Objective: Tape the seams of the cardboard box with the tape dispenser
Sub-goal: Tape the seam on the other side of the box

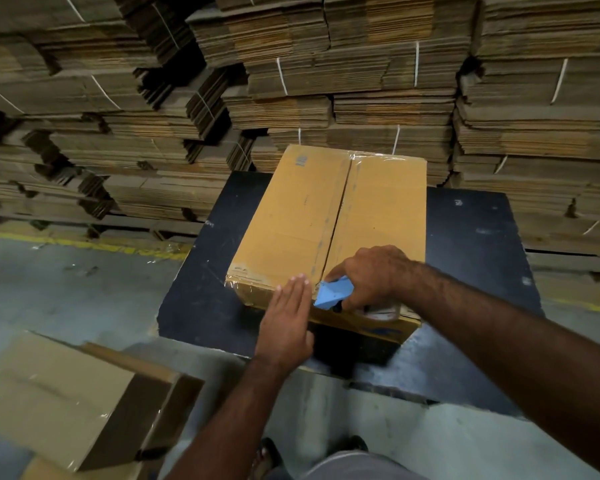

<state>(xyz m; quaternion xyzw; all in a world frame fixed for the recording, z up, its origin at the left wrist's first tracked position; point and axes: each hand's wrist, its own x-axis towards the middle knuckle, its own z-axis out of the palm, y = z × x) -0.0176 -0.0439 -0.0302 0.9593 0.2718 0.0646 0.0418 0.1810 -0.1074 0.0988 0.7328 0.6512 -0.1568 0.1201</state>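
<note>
Far left, near corner: a second cardboard box [84, 403] lies tipped on the floor [49, 289], glossy film on it, so prob. already taped. Can't see inside it.

Moving right, the left hand [286, 313] lies flat, fingers straight and together, palm pressing the near edge of the cardboard box [326, 216] just left of the centre seam [336, 209]. Holds nothing, just pins the box down.

The box itself sits mid-frame on the black counter [471, 230], flaps shut, so contents hidden. Clear tape shines along the far top edge and the near left corner. The centre seam looks like it has a strip or old tape marks down it, tough to call at this res. My read: edge seams partly done, centre run is at its near end, either starting or finishing.

Right of the seam, the right hand [378, 275] curls round the blue tape dispenser [335, 292], index finger stretched on top, nose set on the box's near edge at the seam. Tape roll sits blurred under the wrist.

Behind and far right: stacks of flat cartons [534, 116], bundled w/ white strap.

Left to do, I'd guess: near-right edge.
</note>
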